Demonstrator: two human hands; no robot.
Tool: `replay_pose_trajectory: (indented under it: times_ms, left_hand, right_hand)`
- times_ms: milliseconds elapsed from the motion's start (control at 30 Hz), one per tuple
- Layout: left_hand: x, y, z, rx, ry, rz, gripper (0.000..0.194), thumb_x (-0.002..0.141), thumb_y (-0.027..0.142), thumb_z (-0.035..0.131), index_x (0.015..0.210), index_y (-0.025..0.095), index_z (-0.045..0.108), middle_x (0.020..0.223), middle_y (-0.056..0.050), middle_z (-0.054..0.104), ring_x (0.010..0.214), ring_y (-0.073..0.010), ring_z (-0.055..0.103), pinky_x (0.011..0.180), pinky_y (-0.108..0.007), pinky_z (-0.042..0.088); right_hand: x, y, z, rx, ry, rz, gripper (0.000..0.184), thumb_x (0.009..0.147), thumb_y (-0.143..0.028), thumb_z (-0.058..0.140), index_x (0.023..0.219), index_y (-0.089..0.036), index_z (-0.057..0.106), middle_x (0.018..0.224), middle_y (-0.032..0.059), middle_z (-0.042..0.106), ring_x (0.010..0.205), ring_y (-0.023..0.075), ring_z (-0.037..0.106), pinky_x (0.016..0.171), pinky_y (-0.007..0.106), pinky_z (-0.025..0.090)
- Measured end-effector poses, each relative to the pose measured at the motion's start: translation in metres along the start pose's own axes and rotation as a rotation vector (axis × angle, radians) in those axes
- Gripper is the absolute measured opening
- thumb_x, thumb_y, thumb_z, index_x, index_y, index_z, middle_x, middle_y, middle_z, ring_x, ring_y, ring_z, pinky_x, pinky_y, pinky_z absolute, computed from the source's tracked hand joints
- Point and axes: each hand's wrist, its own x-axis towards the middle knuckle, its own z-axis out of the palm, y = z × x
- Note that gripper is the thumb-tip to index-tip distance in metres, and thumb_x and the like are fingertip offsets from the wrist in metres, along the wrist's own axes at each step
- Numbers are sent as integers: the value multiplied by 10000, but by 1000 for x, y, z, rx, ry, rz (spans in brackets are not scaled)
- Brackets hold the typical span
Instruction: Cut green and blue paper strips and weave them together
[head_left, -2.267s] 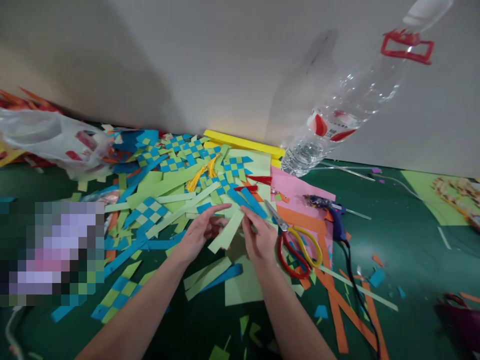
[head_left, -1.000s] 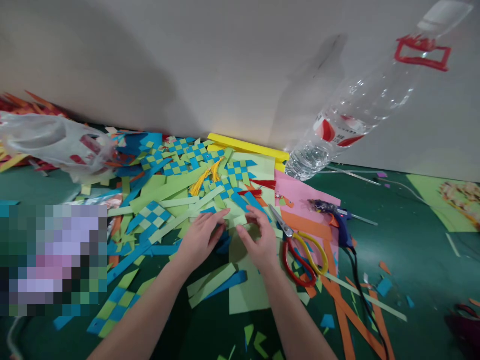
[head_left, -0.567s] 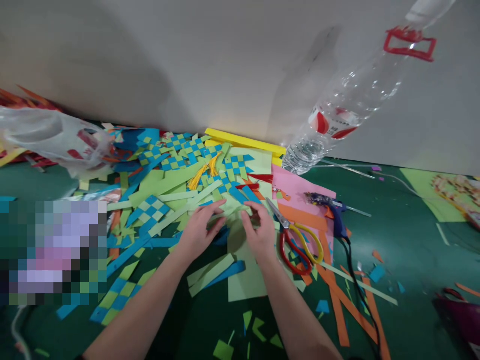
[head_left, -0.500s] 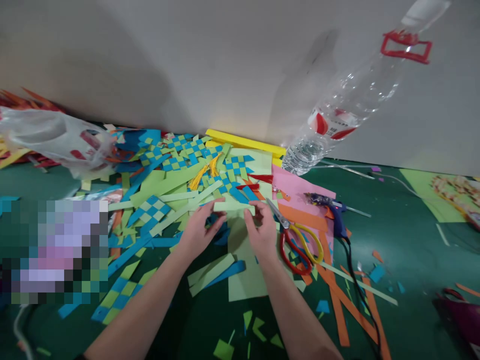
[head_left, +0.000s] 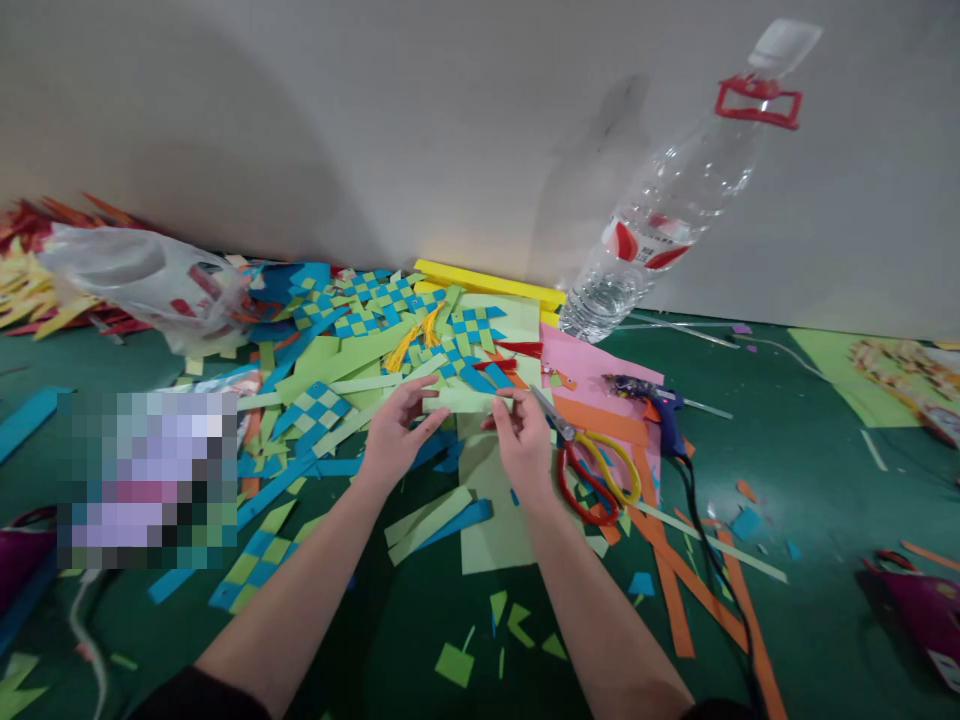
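A pale green paper strip (head_left: 466, 402) stretches between my two hands above the middle of the table. My left hand (head_left: 397, 425) pinches its left end, thumb below and fingers behind. At the other end, my right hand (head_left: 521, 435) grips it between thumb and fingers. Below lies a pale green paper sheet (head_left: 491, 530). Scissors (head_left: 592, 465) with one red and one yellow handle rest just right of my right hand. Left of my left hand is a blue and green woven paper piece (head_left: 313, 415). Loose green and blue strips (head_left: 442, 525) lie between my forearms.
A large plastic bottle (head_left: 652, 230) leans at the wall. A blue glue gun (head_left: 667, 420) with a black cord lies at right, near orange strips (head_left: 679, 580). A plastic bag (head_left: 150, 280) sits at back left; a blurred-out device (head_left: 150, 480) is nearer. Paper scraps (head_left: 455, 664) lie in front.
Both hands still hold the strip, which has risen slightly in view and tilted a little towards me. The view has shifted; the bottle now stands further left in it.
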Motion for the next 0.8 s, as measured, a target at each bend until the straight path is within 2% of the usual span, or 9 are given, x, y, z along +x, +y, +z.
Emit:
replay_pose_trajectory:
  times_ms: [133, 300, 433, 600, 733, 800]
  left_hand:
    - [-1, 1, 2, 14, 19, -17, 424, 732, 414, 732, 1073, 169, 669, 942, -74, 697, 772, -166, 660, 665, -264, 554]
    - [-2, 6, 1, 60, 14, -64, 344, 761, 414, 712, 991, 159, 695, 802, -48, 695, 660, -140, 641, 599, -232, 528]
    - [-2, 7, -1, 77, 53, -70, 371, 772, 412, 706, 1044, 161, 673, 734, -23, 673, 643, -137, 639, 570, -216, 509]
    - [-1, 8, -4, 101, 80, -102, 394, 781, 423, 702, 1067, 155, 659, 697, -9, 667, 659, -148, 653, 612, -237, 522]
    - [0, 7, -6, 87, 67, -142, 414, 805, 427, 685, 1115, 157, 639, 748, -27, 700, 731, -177, 689, 639, -258, 533]
    - [0, 6, -6, 97, 64, -144, 416, 812, 429, 681, 1125, 159, 636, 753, -32, 708, 737, -183, 694, 624, -256, 532]
  right_hand:
    - [0, 1, 0, 20, 4, -3, 247, 856, -420, 607, 994, -222, 554, 771, -22, 587, 639, 158, 685, 598, 276, 517]
    - [-2, -1, 0, -37, -20, -19, 217, 837, -376, 634, 950, -214, 545, 709, -18, 628, 640, 159, 668, 600, 270, 507]
    - [-3, -2, 0, -72, -46, -33, 187, 824, -355, 641, 916, -210, 569, 815, 26, 676, 689, 160, 663, 589, 263, 519]
    - [-4, -3, 0, -89, -73, -35, 308, 804, -345, 667, 1079, -213, 628, 972, 56, 718, 788, 163, 683, 665, 268, 559]
    - [-4, -4, 0, -93, -103, 42, 324, 810, -370, 659, 1093, -211, 655, 955, 62, 732, 753, 167, 688, 589, 258, 550]
    - [-3, -3, 0, -79, -100, 76, 296, 819, -378, 655, 1059, -205, 664, 912, 61, 740, 755, 177, 696, 604, 269, 553]
